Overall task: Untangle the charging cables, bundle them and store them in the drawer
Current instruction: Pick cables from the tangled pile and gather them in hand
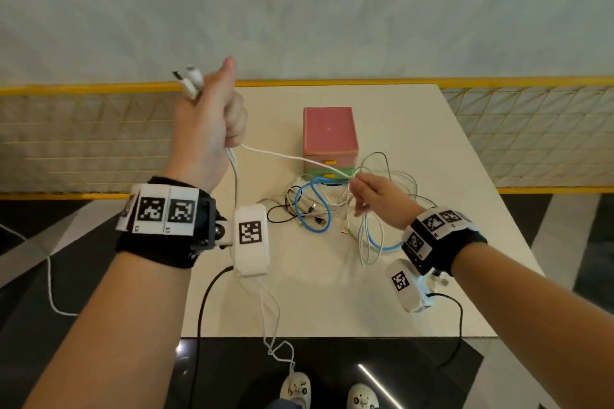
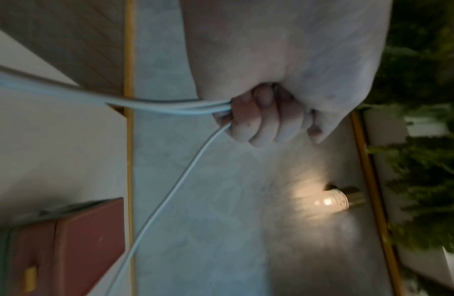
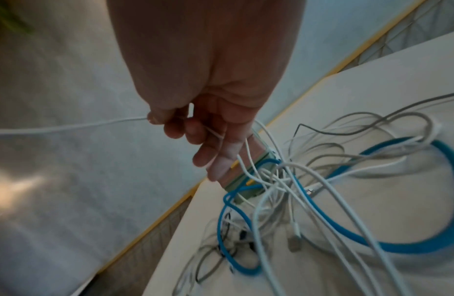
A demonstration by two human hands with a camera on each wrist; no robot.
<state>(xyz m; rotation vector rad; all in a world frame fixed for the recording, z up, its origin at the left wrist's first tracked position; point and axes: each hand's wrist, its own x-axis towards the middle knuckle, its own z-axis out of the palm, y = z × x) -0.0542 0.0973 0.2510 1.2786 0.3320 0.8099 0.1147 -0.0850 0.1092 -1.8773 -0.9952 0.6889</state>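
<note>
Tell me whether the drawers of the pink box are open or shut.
Shut: both drawers sit flush with the pink box front, yellow handles showing, nothing pulled out.

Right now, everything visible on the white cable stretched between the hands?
The white cable is thin, round and looks plastic-sheathed. The raised left hand grips it in a fist with other strands, white plugs sticking out above. It runs taut down across the drawer box to the right hand, which pinches it over the tangle. The far end is lost there.

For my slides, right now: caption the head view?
Left hand holds white cable taut; right hand pinches it above the tangle.
</note>
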